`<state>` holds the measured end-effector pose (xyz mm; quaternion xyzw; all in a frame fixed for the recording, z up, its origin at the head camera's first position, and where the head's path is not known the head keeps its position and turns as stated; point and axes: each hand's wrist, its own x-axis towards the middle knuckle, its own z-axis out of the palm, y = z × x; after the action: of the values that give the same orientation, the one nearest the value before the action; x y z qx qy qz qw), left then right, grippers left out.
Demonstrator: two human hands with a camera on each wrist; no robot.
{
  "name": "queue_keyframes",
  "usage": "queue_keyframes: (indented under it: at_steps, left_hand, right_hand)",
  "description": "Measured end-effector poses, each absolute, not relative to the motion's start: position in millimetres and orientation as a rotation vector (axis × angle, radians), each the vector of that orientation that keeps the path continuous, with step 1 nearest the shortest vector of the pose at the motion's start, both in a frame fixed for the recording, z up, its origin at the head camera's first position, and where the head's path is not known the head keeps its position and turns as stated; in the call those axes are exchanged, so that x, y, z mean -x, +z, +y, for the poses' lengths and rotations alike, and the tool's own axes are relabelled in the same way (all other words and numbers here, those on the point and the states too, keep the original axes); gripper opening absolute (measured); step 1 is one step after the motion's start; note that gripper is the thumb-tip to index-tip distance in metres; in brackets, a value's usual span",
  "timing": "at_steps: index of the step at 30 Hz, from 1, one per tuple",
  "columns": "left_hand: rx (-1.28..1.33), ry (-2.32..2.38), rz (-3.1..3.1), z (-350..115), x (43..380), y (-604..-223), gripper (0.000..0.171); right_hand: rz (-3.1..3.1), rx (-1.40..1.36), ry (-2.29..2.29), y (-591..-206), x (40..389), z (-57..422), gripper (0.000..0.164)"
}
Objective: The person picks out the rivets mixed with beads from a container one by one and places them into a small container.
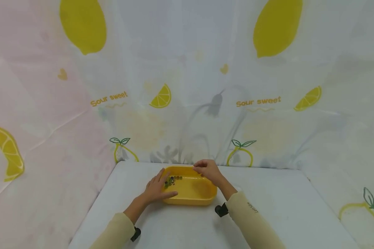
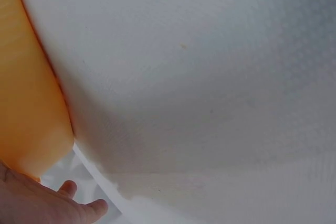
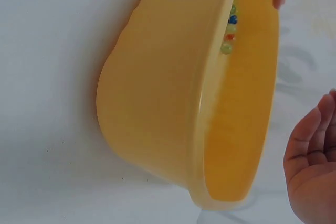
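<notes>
A yellow plastic basin [image 1: 190, 201] stands on the white table, with several small glass marbles [image 1: 178, 178] gathered at its left end. In the right wrist view, green, blue and orange marbles [image 3: 231, 30] show past the rim. My left hand [image 1: 156, 188] is spread over the basin's left end, thumb stretched along the near side and fingers towards the far rim. Over the far right part of the basin is my right hand [image 1: 208, 171], its fingers loosely bent. The right wrist view shows this hand above the rim and apart from it, with no object visible in it.
The white table [image 1: 268, 200] runs back to a hanging cloth [image 1: 187, 131] printed with lemons, which also encloses both sides. Dark wrist cameras [image 1: 222, 210] sit at both sleeve cuffs. The basin's outer wall [image 2: 31, 87] fills the left of the left wrist view.
</notes>
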<state>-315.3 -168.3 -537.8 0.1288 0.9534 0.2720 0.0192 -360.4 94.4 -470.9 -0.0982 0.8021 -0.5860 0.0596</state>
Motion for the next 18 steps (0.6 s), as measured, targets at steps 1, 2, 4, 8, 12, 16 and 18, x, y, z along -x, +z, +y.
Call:
queue_keyframes:
  at_steps: [1, 2, 4, 8, 12, 16, 18]
  left_hand:
    - [-0.4, 0.844, 2.96, -167, 315, -538, 0.1]
    - [-0.4, 0.841, 2.964, -166, 315, -538, 0.1]
    - [-0.398, 0.841, 2.97, -165, 313, -538, 0.1]
    - [-0.399, 0.822, 2.97, -167, 311, -538, 0.1]
    - [-0.403, 0.822, 2.955, -167, 311, -537, 0.1]
    - [-0.405, 0.81, 2.959, -166, 313, -535, 0.1]
    - [-0.407, 0.814, 2.961, -165, 313, -534, 0.1]
  right_hand:
    - [2.429, 0.29, -1.777, -471, 361, 97, 0.019]
    - [2.424, 0.284, -1.78, -470, 361, 99, 0.018]
    - [2.425, 0.271, -1.775, -469, 361, 103, 0.018]
    - [2.445, 0.253, -1.745, -468, 360, 109, 0.019]
    - [2.462, 0.251, -1.728, -466, 362, 118, 0.021]
    - [2.495, 0.253, -1.708, -460, 366, 130, 0.022]
    - [2.519, 0.247, -1.694, -455, 366, 135, 0.022]
